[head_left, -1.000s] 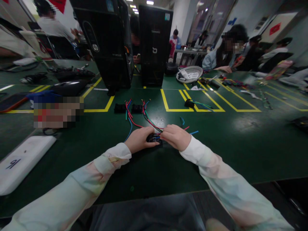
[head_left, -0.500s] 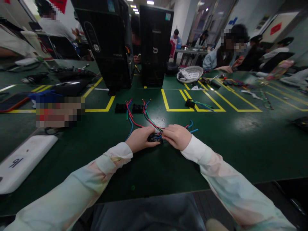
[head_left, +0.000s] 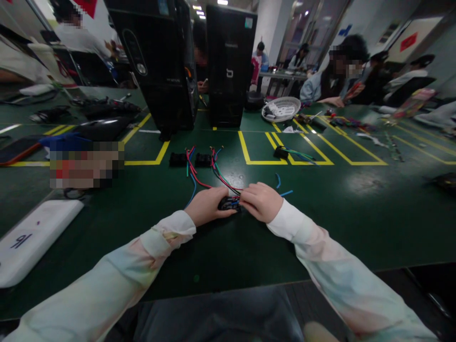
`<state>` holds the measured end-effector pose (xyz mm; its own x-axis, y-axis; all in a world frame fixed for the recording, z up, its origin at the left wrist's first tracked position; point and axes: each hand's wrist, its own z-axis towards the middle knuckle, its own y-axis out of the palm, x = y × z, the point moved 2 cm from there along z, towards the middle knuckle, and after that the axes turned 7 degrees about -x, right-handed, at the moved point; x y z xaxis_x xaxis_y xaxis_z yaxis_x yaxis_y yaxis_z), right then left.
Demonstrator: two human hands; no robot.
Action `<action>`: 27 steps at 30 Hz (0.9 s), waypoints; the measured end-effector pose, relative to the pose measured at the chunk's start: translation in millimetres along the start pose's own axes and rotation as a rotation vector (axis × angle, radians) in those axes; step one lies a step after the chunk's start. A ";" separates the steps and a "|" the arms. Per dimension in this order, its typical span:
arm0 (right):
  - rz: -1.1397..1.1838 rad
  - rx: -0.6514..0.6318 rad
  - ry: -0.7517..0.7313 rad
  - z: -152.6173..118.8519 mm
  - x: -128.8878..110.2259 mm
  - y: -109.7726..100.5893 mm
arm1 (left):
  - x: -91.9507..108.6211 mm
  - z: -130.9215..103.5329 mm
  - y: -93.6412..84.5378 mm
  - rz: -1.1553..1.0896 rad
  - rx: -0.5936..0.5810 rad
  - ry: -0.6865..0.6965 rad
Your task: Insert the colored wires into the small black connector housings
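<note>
My left hand (head_left: 207,207) is closed round the side of a small black block with coloured wires (head_left: 228,204), low over the table, its thumb along the near edge. Against the block's right side, my right hand (head_left: 262,203) is closed in a pinch on its wires; the fingertips hide the exact grip. Beyond the right hand, a blue wire end (head_left: 287,193) and a curved blue wire end (head_left: 278,180) stick out. Two similar black blocks, one at the left (head_left: 178,159) and one beside it (head_left: 204,160), lie behind my hands with red, blue and green wires.
Another wired black block (head_left: 281,152) lies by the yellow tape lines. Two black computer towers (head_left: 228,71) stand at the back. A white basket (head_left: 281,108) sits behind on the right, near a seated person. At left lies a white case (head_left: 39,240) on the green table (head_left: 338,228).
The curved blue wire end right of my right hand has shifted slightly left, and the red wire end beside it no longer shows. Both hands stay almost in place.
</note>
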<state>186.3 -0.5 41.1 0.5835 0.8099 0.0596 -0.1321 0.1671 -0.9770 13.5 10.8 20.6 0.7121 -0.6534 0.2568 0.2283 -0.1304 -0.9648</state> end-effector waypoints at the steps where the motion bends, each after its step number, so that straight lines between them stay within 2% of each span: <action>1: 0.016 0.001 -0.026 -0.9 -1.4 0.6 | 0.4 -0.2 0.0 0.011 0.000 -0.008; 4: -0.020 0.043 -0.060 -2.3 -5.6 -0.9 | 0.9 -0.7 0.2 0.041 0.006 -0.002; 8: -0.146 0.102 -0.014 -0.4 -8.0 -6.7 | -0.6 -0.7 1.0 0.070 0.018 0.034; 14: -0.176 0.048 0.102 3.4 -3.7 -4.8 | -1.7 -1.1 2.4 0.043 0.032 0.048; 18: -0.113 0.016 0.040 2.0 -5.1 0.0 | -0.8 -1.9 1.7 0.039 0.052 0.033; 22: -0.108 0.039 -0.025 0.4 -9.3 -1.8 | -1.6 -0.6 1.3 0.050 0.087 0.060; 27: -0.191 0.068 0.036 1.9 -11.3 -6.3 | -4.7 2.1 3.5 0.022 0.103 0.103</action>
<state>179.0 -9.6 47.0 0.6312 0.7393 0.2344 -0.0694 0.3548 -0.9324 12.3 15.0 16.2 0.6471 -0.7290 0.2232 0.2842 -0.0410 -0.9579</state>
